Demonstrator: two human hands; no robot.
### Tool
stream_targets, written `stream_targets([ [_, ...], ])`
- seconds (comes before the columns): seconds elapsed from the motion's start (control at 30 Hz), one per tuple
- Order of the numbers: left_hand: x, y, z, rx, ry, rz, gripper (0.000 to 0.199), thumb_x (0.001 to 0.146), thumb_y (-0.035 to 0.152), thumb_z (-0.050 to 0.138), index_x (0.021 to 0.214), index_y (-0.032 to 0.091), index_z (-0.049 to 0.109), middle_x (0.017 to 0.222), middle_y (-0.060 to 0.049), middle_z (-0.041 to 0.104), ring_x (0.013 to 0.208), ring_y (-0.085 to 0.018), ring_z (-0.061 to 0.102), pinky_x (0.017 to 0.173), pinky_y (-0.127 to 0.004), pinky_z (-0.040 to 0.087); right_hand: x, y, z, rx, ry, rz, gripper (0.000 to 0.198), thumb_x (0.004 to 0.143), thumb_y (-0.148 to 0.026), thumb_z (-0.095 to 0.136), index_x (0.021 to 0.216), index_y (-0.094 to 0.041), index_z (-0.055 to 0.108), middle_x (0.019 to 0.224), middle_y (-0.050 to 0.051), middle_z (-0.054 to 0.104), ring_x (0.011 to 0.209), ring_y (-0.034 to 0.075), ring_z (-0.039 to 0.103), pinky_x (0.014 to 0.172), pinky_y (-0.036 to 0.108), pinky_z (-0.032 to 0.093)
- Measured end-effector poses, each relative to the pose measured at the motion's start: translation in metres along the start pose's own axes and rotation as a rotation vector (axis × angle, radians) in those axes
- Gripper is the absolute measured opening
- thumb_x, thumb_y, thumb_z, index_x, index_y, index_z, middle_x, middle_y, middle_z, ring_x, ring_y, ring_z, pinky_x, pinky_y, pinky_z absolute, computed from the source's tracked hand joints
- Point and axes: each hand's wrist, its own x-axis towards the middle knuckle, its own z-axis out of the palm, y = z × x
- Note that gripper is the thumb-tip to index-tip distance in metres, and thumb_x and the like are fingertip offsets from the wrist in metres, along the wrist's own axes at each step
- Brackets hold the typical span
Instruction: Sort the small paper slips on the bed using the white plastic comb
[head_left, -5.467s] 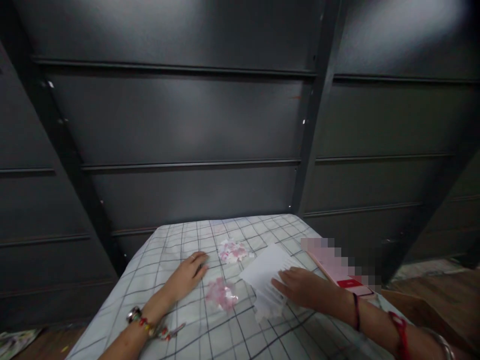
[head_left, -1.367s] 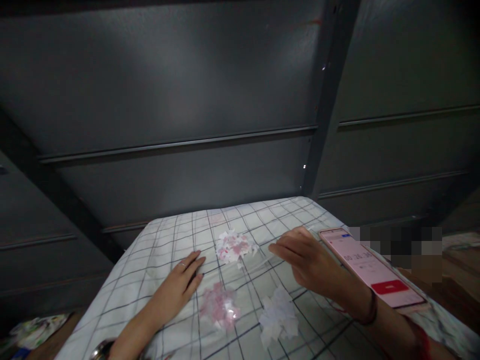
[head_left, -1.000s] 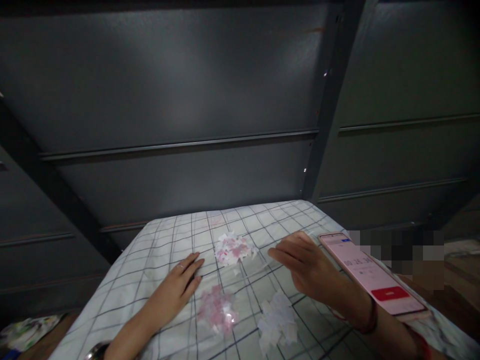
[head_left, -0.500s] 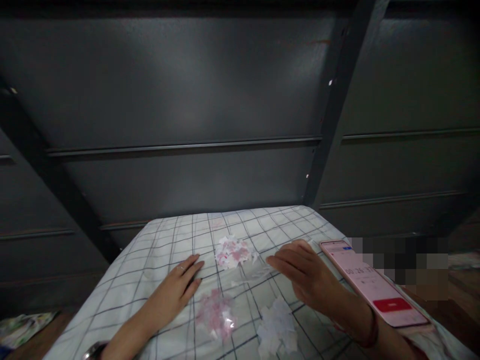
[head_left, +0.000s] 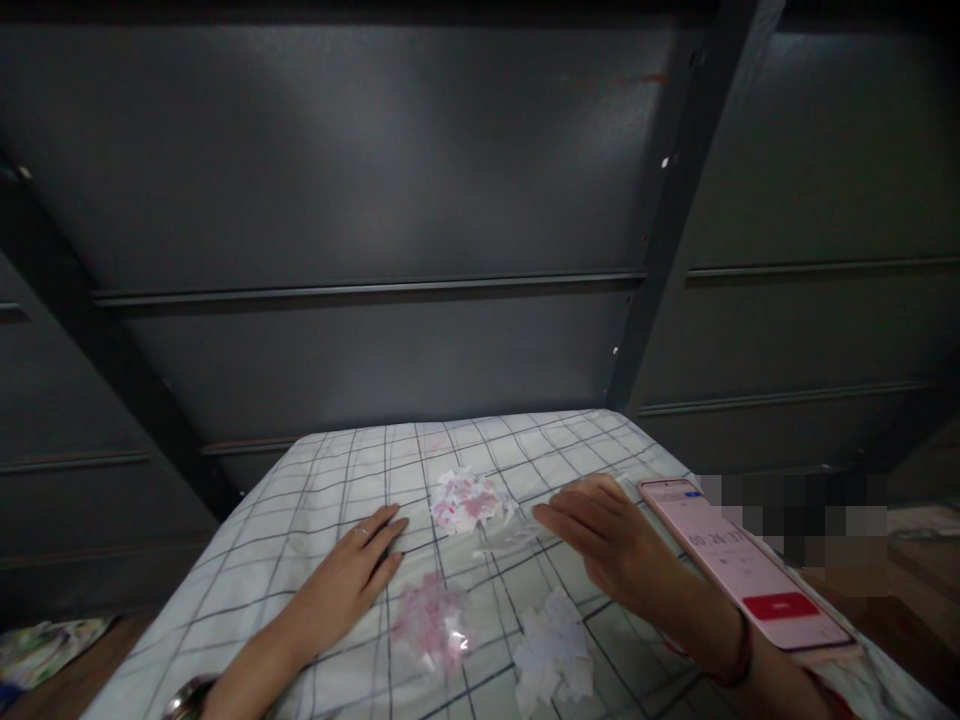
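My left hand [head_left: 365,562] lies on the checked cloth, fingers stretched out and slightly apart, a ring on one finger. It holds nothing. My right hand [head_left: 604,535] is closed, thumb and fingers pinched at the edge of a clear plastic bag [head_left: 517,533], which reaches left over the cloth. The bag's outline is faint. Just beyond it sits a heap of white and pink paper scraps [head_left: 469,500]. Nearer me, between the hands, a shiny clear packet with pink bits [head_left: 433,625] lies beside a pile of white paper scraps [head_left: 555,650].
A phone [head_left: 750,570] showing a running timer lies at the right edge of the checked cloth [head_left: 360,465]. Behind the cloth rises a dark metal panel [head_left: 375,180]. A patterned bundle [head_left: 52,655] is low at the far left. A blurred-out patch covers part of the right side.
The loose left end of the clear plastic bag has shifted slightly toward my right hand. Both hands stay almost where they were.
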Motion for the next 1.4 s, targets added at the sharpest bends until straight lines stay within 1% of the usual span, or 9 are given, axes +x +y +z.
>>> stream_targets([
  [0.23,-0.001,-0.003,0.004,-0.012,0.027,0.008,0.039,0.092,0.039,0.038,0.125,0.022,0.051,0.134,-0.007,0.049,0.118,-0.023,0.050,0.098,-0.037,0.041,-0.003,0.005,0.000,-0.101,-0.051,0.028,0.044,0.067,0.008,0.033,0.097,-0.015,0.056,0.078,0.003,0.059,0.076,0.016,0.048,0.073,0.032,0.037],
  [0.43,0.002,0.002,-0.003,0.001,0.001,0.018,0.039,0.092,0.038,0.037,0.124,0.021,0.052,0.133,-0.008,0.050,0.118,-0.023,0.050,0.097,-0.037,0.042,-0.002,0.009,-0.004,-0.061,-0.080,0.034,0.045,0.063,0.009,0.033,0.093,-0.016,0.056,0.076,0.002,0.058,0.072,0.015,0.047,0.070,0.030,0.037],
  [0.6,0.001,0.004,-0.006,-0.028,0.024,0.024,0.038,0.092,0.038,0.039,0.125,0.023,0.051,0.133,-0.006,0.050,0.117,-0.023,0.050,0.097,-0.037,0.042,-0.005,0.014,-0.002,-0.095,-0.045,0.051,0.047,0.063,0.008,0.032,0.097,-0.015,0.056,0.075,0.003,0.057,0.071,0.016,0.045,0.066,0.030,0.036],
  [0.7,0.001,0.003,-0.005,-0.025,0.030,0.022,0.038,0.092,0.038,0.039,0.125,0.023,0.051,0.134,-0.007,0.050,0.117,-0.023,0.050,0.097,-0.037,0.042,-0.005,0.015,-0.002,-0.106,-0.109,0.065,0.050,0.060,0.008,0.032,0.097,-0.016,0.056,0.075,0.003,0.057,0.070,0.016,0.045,0.066,0.030,0.035],
  [0.8,0.000,0.003,-0.005,-0.005,0.013,0.017,0.039,0.092,0.038,0.038,0.125,0.022,0.052,0.133,-0.008,0.050,0.117,-0.023,0.050,0.097,-0.037,0.042,-0.006,0.018,-0.002,-0.087,-0.135,0.086,0.048,0.057,0.008,0.033,0.091,-0.016,0.057,0.074,0.003,0.056,0.068,0.016,0.044,0.065,0.030,0.033],
  [0.97,0.000,0.002,-0.004,-0.005,0.018,0.012,0.040,0.092,0.040,0.038,0.124,0.021,0.053,0.132,-0.008,0.051,0.117,-0.024,0.051,0.096,-0.037,0.043,-0.012,0.025,0.000,-0.073,-0.119,0.128,0.046,0.060,0.007,0.035,0.094,-0.016,0.056,0.076,0.004,0.057,0.070,0.017,0.044,0.066,0.031,0.032],
  [1.13,0.001,0.002,-0.003,-0.004,0.012,0.019,0.041,0.093,0.041,0.034,0.124,0.021,0.053,0.133,-0.008,0.050,0.117,-0.023,0.051,0.098,-0.035,0.042,-0.012,0.028,0.002,-0.136,-0.110,0.178,0.044,0.062,0.008,0.036,0.093,-0.015,0.058,0.077,0.005,0.059,0.072,0.018,0.044,0.067,0.032,0.031],
  [1.27,0.001,0.004,-0.004,-0.005,0.034,0.015,0.040,0.093,0.040,0.037,0.124,0.021,0.052,0.137,-0.009,0.045,0.116,-0.024,0.051,0.096,-0.036,0.043,-0.012,0.030,0.000,-0.182,-0.160,0.217,0.044,0.061,0.008,0.037,0.091,-0.016,0.059,0.076,0.005,0.059,0.071,0.018,0.045,0.068,0.032,0.030],
  [1.4,0.002,0.005,-0.006,-0.007,0.077,0.037,0.035,0.091,0.039,0.042,0.120,0.023,0.056,0.140,-0.009,0.039,0.117,-0.027,0.050,0.095,-0.040,0.044,-0.014,0.031,-0.001,-0.115,-0.216,0.219,0.043,0.059,0.007,0.038,0.088,-0.017,0.059,0.077,0.004,0.058,0.070,0.018,0.044,0.068,0.031,0.030],
])
